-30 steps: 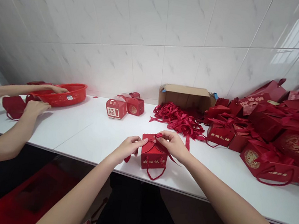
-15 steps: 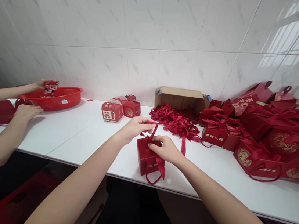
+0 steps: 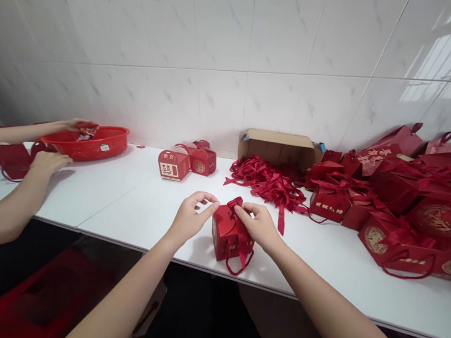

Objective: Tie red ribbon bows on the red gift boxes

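A small red gift box (image 3: 227, 237) with a cord handle stands near the front edge of the white table (image 3: 129, 200). A red ribbon (image 3: 236, 203) lies looped over its top and hangs down its front. My left hand (image 3: 191, 216) is just left of the box top, thumb and forefinger pinched near the ribbon loop. On the right side, my right hand (image 3: 257, 224) pinches the ribbon at the top of the box.
A heap of loose red ribbons (image 3: 268, 181) lies before an open cardboard carton (image 3: 279, 146). Many finished red boxes and bags (image 3: 409, 200) fill the right. Two small red boxes (image 3: 187, 161) stand mid-table. At left, another person's hands reach a red basket (image 3: 86, 141).
My left hand came down from pulling the ribbon up and now pinches beside the box top. The ribbon now forms a small loop on the box. The other person lowered an item into the basket.
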### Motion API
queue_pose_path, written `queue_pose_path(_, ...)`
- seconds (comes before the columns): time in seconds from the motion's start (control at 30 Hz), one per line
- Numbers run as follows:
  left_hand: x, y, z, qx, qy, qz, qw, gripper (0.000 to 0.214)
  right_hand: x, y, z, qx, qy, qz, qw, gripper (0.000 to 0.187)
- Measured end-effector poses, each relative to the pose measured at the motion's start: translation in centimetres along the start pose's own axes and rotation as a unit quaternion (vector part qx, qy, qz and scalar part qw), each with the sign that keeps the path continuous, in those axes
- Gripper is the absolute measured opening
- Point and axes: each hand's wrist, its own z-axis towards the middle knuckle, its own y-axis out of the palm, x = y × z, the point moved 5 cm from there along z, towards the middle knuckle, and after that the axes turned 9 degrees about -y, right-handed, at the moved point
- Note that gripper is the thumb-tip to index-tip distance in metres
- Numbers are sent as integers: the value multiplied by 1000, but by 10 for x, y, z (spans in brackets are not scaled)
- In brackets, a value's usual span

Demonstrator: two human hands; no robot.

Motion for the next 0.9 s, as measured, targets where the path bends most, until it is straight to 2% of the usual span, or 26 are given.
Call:
queue_pose_path(0.2, 5, 14, 1, -73, -35, -76, 994, 28, -4, 4, -1, -14, -34, -26, 999, 31)
queue_pose_path(0.3, -1, 18, 1, -92, -53, -126, 986, 26, -4, 4, -2, 1, -28, 3, 1000, 26)
queue_pose_path(0.37, -4, 19, -1, -95, -54, -139, 984, 23, -1, 2, -4, 35, -9, 49, 998, 20)
queue_pose_path(0.47, -6, 21, -5, -95, -39, -144, 984, 18, 2, 0, -6, 69, 9, 102, 992, 31)
queue_pose_path(0.6, -2, 26, -12, -92, -14, -147, 985, 16, 1, 0, -7, 80, 10, 100, 992, 35)
queue_pose_path(0.73, 2, 29, -16, -65, 8, -133, 989, 19, 3, 1, -6, 71, 21, 138, 988, 40)
queue_pose_path(0.9, -3, 33, -18, -51, -37, -167, 984, 29, 9, 4, -6, 53, 29, 170, 984, 40)
